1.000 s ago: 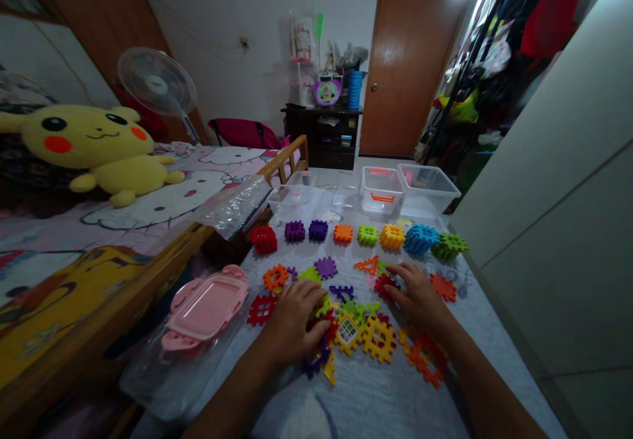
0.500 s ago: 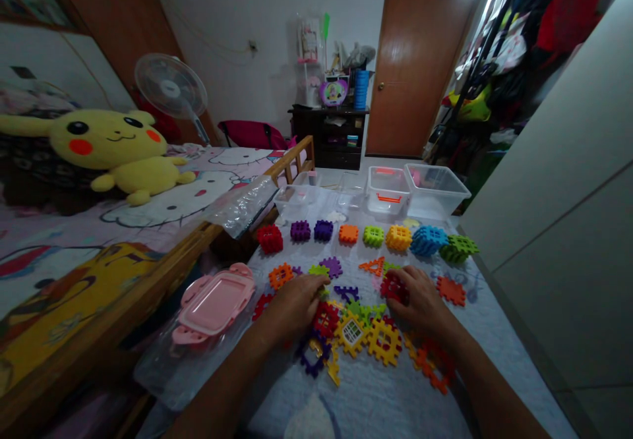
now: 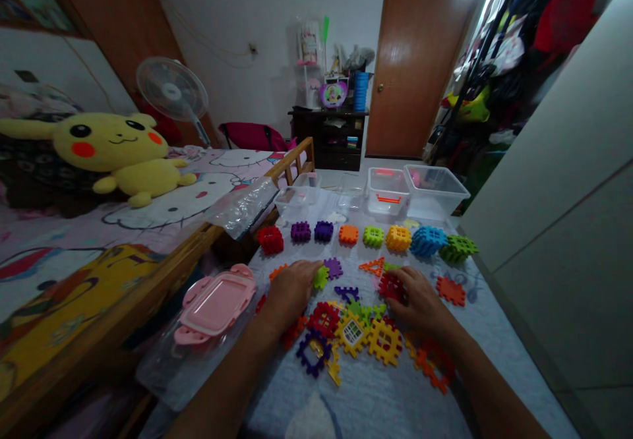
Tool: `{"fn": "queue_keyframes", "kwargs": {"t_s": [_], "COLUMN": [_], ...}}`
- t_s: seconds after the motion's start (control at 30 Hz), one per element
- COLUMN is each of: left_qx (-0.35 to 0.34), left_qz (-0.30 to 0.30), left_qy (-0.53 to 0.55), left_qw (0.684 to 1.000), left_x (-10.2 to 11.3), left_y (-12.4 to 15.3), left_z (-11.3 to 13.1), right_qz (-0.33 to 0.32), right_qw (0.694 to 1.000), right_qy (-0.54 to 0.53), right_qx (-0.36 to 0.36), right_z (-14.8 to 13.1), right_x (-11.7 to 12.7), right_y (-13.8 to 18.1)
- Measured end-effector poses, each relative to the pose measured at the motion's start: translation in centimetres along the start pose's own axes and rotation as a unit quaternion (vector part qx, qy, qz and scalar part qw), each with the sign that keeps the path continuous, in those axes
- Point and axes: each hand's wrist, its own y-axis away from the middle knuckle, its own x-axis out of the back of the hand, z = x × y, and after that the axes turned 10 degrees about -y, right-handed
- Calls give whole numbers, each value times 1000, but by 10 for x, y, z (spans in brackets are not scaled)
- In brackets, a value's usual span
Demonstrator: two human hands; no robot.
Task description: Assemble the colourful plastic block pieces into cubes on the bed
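Note:
My left hand [image 3: 293, 292] is at the left of a scatter of notched plastic building tiles, fingers closed around the edge of a green building tile [image 3: 321, 277]. A purple tile [image 3: 333, 267] lies just beyond its fingertips. On the right, my right hand [image 3: 419, 299] grips red building tiles [image 3: 391, 286] between thumb and fingers; how many is hidden. Between my hands lie a dark purple triangular piece [image 3: 347, 292], a red tile [image 3: 324, 320], yellow tiles [image 3: 384, 342] and a dark purple frame tile [image 3: 314, 353]. An orange triangle [image 3: 372, 266] sits beyond the red tiles.
Colour-sorted tile stacks, such as the blue stack [image 3: 428, 240], form a row across the cloth-covered table [image 3: 376, 403]. Clear plastic boxes [image 3: 435, 192] stand behind. A pink lid [image 3: 217, 304] lies at left, beside the wooden bed rail [image 3: 163, 277]. An orange-red tile [image 3: 451, 291] lies at right.
My left hand has shifted left and slightly away from me, uncovering more of the red tile. The green tile has turned and moved slightly. My right hand stays nearly still with the red tiles.

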Motion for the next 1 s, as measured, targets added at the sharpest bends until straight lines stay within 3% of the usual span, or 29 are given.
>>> {"fn": "queue_keyframes", "kwargs": {"t_s": [0.1,0.27,0.37,0.5,0.73,1.0], "left_qx": [-28,27,25,33,29,40], "left_qz": [-41,33,45,33,-68,-28], "left_qy": [16,37,46,5,-7,49], "left_qw": [999,998,998,999,997,998], "left_x": [3,15,17,10,0,-6], "left_y": [6,15,15,13,6,-6], "left_z": [-4,4,14,12,-5,2], "right_qz": [6,7,5,3,0,23], "right_qw": [1000,999,998,1000,1000,999], "right_qy": [-24,-53,-55,-27,-23,-21], "right_qx": [5,6,0,-2,20,18], "right_z": [-1,-9,-12,-12,-12,-12], "right_x": [2,3,-1,-7,-8,-4], "right_y": [1,0,0,-1,-1,-3]}}
